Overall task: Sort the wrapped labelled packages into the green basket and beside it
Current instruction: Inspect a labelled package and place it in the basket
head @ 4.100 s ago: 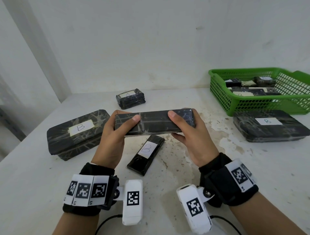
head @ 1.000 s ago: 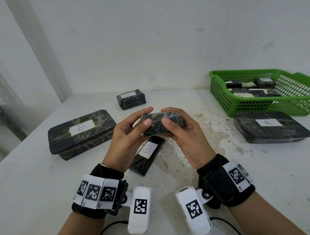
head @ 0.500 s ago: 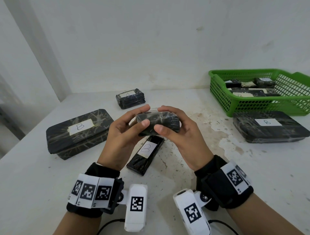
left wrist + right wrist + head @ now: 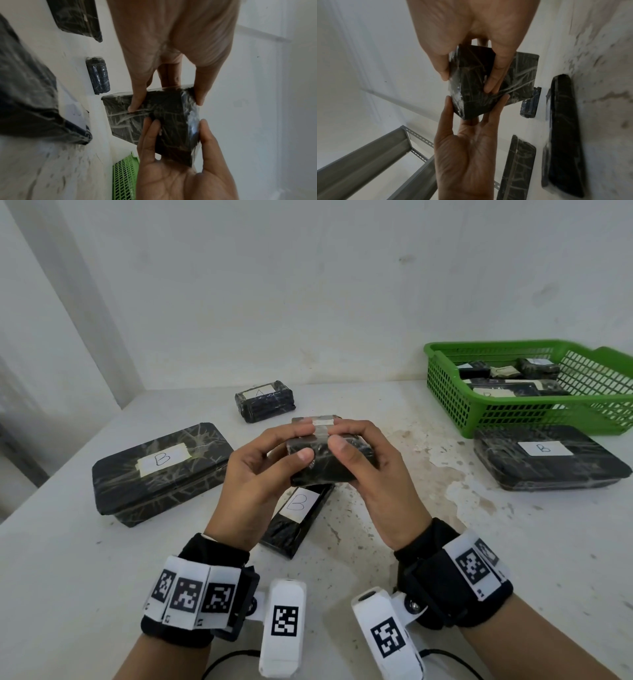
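Both hands hold one long black wrapped package (image 4: pixel 325 463) above the table's middle, one end turned toward me. My left hand (image 4: pixel 301 443) grips its left side and my right hand (image 4: pixel 342 436) its right side, thumbs on the near end. A strip of white tape (image 4: pixel 322 422) shows on its top; I cannot read a letter. The left wrist view has the package (image 4: pixel 168 121) pinched between both hands, as does the right wrist view (image 4: pixel 471 102). The green basket (image 4: pixel 445 392) stands at the far right with several small packages inside.
A large package marked B (image 4: pixel 548 457) lies in front of the basket. Another large B package (image 4: pixel 161 470) lies at the left. A slim B package (image 4: pixel 298 515) sits under my hands, and a small A package (image 4: pixel 265 400) behind them. The wall is close behind the table (image 4: pixel 68 577).
The package, held lengthwise across both hands four seconds ago, now points end-on at me. Over the last second it tilted, and the taped top came into view.
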